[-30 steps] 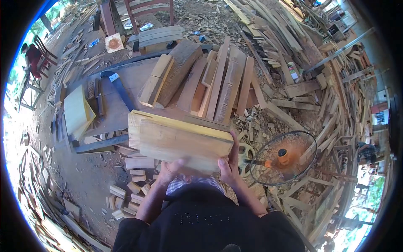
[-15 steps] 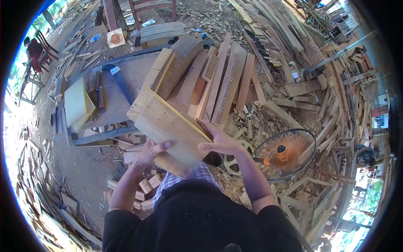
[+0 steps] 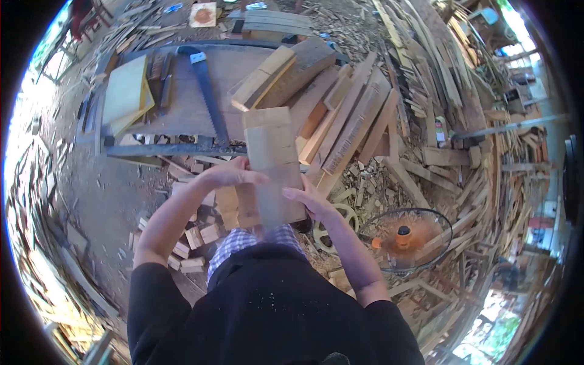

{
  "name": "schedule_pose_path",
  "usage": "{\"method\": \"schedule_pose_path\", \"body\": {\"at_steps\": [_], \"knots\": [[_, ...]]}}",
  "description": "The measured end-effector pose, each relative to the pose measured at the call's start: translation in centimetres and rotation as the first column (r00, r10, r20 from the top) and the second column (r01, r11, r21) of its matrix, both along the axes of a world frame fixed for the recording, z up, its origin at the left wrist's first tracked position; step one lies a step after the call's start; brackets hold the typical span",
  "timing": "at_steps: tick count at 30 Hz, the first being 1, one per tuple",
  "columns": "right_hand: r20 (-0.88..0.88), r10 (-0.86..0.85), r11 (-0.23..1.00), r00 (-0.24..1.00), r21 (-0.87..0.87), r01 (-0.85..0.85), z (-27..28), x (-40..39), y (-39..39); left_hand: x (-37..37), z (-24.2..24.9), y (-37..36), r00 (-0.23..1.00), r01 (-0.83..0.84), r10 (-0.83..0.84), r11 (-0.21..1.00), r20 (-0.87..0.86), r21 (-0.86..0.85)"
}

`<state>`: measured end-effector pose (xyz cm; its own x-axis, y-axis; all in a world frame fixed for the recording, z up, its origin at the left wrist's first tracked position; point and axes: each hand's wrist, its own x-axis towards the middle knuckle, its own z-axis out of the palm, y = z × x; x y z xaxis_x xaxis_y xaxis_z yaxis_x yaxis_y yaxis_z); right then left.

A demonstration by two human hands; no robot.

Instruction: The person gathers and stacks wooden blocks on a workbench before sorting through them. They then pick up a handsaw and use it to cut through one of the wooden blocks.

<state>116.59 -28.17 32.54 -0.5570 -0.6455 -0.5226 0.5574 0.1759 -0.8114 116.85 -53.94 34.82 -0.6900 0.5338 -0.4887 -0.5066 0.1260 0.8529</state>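
Between my two hands, over my lap, a short stack of wooden boards [image 3: 272,149] stands nearly lengthwise, pointing away from me. Its upper piece is paler and slightly blurred. My left hand [image 3: 234,174] grips the left edge, thumb lying across the top face and fingers mostly hidden. On the opposite edge my right hand [image 3: 311,198] is closed, its thumb on top and its other fingers along the side. Just past the boards lie a wood block [image 3: 263,79] and several planks [image 3: 356,121] in a pile.
A low workbench [image 3: 176,121] bears a handsaw [image 3: 207,91] and pale flat boards [image 3: 126,91]. Right of my legs are a cream handwheel [image 3: 336,228] and a round wire-rimmed fan [image 3: 406,240] with an orange hub. Small offcuts [image 3: 191,237] litter the ground on the left.
The boards have turned from slanting left to almost straight ahead. My left hand has shifted farther up their left edge, and the view has moved so the bench sits higher.
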Motion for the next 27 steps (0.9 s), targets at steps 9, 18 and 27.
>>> {"method": "schedule_pose_path", "body": {"at_steps": [9,18,27], "knots": [[0.273,-0.212,0.940,0.939,-0.208,0.272,-0.4,1.6,0.2,0.9,4.7,-4.1,0.852,-0.390,0.245,0.887,-0.463,-0.249],[0.512,-0.296,0.745,0.806,-0.404,0.530,1.4,1.0,-3.1,10.5,-1.7,-2.2,0.613,-0.732,0.786,0.531,0.074,0.427],[0.454,-0.220,0.855,0.864,-0.336,0.395,4.6,-0.3,-7.1,6.4,1.8,0.0,0.604,-0.689,0.777,0.394,0.181,0.608]]}}
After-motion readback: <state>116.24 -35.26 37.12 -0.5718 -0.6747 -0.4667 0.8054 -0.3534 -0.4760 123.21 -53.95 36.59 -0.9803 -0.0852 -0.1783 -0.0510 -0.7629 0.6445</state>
